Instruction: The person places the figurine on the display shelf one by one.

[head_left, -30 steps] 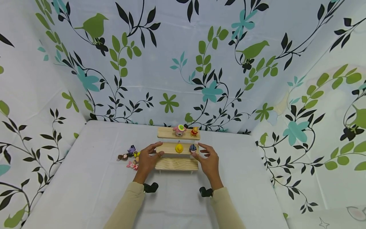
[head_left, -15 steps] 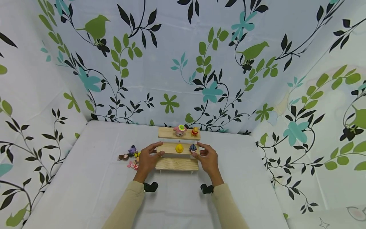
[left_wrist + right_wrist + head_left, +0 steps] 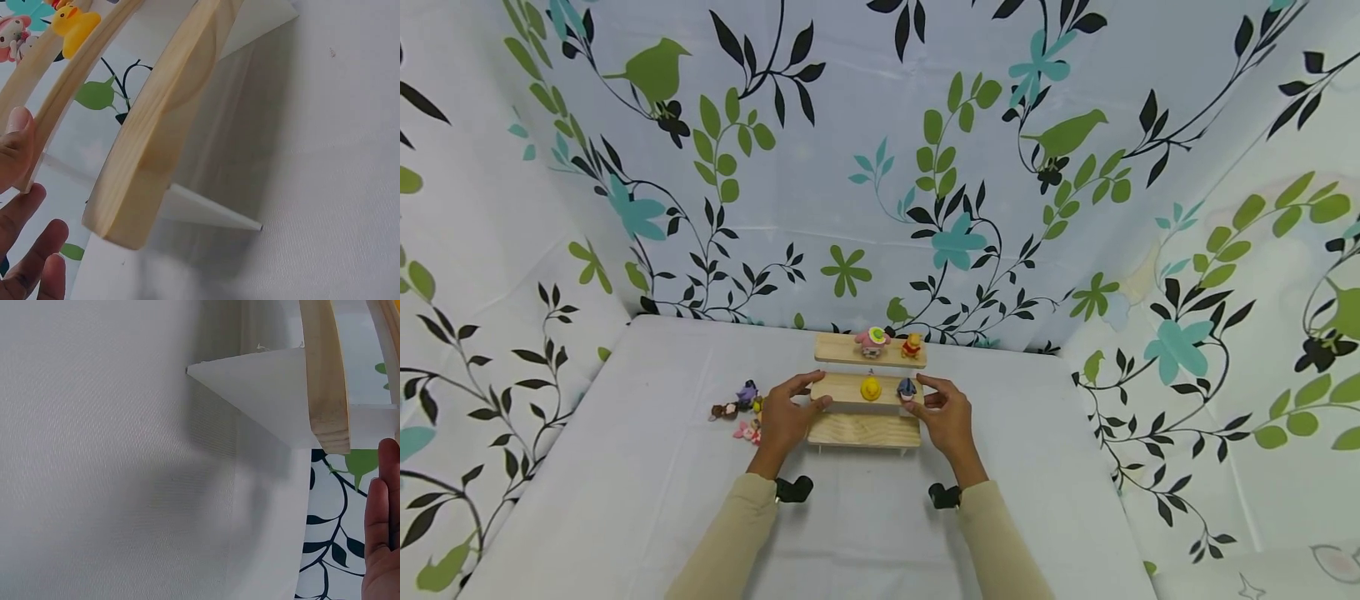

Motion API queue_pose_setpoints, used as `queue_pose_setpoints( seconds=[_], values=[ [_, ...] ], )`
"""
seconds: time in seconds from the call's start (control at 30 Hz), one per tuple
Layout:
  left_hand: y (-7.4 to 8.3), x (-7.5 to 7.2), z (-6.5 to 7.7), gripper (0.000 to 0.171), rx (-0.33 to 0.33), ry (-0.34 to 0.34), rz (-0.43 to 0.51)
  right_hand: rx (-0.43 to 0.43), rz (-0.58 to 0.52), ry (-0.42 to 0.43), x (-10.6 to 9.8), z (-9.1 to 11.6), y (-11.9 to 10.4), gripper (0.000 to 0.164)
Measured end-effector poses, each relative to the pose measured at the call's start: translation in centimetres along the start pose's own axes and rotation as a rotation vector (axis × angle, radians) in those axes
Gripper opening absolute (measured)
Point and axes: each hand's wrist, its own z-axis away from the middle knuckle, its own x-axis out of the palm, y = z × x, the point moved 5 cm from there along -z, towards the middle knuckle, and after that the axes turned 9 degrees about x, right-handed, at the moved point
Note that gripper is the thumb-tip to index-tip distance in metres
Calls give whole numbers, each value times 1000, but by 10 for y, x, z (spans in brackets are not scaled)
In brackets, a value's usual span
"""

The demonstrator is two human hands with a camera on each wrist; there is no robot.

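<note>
A three-tier wooden display shelf stands on the table, and both hands hold its middle board. My left hand pinches the board's left end between thumb and fingers. At the right end my right hand grips it, thumb in front, beside a dark blue figurine. A yellow duck sits mid-board, also seen in the left wrist view. On the top board are a pink figurine and a yellow bear in red. The bottom board bears nothing.
Left of the shelf lie several small figurines, among them a purple one, a brown one and a pink one. White triangular supports prop the shelf. Leaf-patterned cloth hangs behind the white table.
The right hand's fingers have drawn in slightly around the board's right end. The left hand keeps its hold, and the figurines stay where they were.
</note>
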Motion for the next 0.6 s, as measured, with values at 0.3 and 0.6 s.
queue_pose_setpoints(
  seconds=[0.3,0.6],
  values=[
    [-1,-13,4,47,42,26,-22,8,-16,2,-1,0,1,56],
    [-2,-21,6,46,45,50,17,24,-23,-5,1,1,2,56]
  ],
)
